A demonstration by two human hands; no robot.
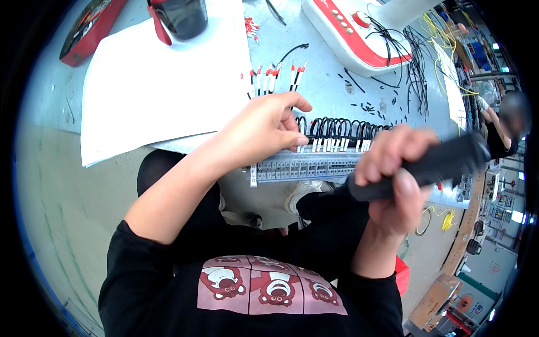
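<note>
In front of me a long grey terminal block strip point(303, 168) lies along the table's near edge. A row of looped black wires point(337, 128) with white sleeves runs into it. My left hand point(275, 123) is at the left end of that row, thumb and curled fingers closed on a black wire, index finger stretched out. Several separate wires point(272, 78) with white sleeves and red tips stand just beyond it. My right hand point(396, 174) is wrapped around a thick black handheld tool point(435, 163), seemingly an electric screwdriver, raised right of the strip and smeared by motion; its tip cannot be made out.
White paper sheets point(163, 90) cover the table's left, with a dark cup point(182, 17) on them and a red box point(90, 31) beyond. A white-and-red lamp base point(359, 33) stands at the back. Black wire scraps point(368, 106) lie about. Another person point(499, 126) works far right.
</note>
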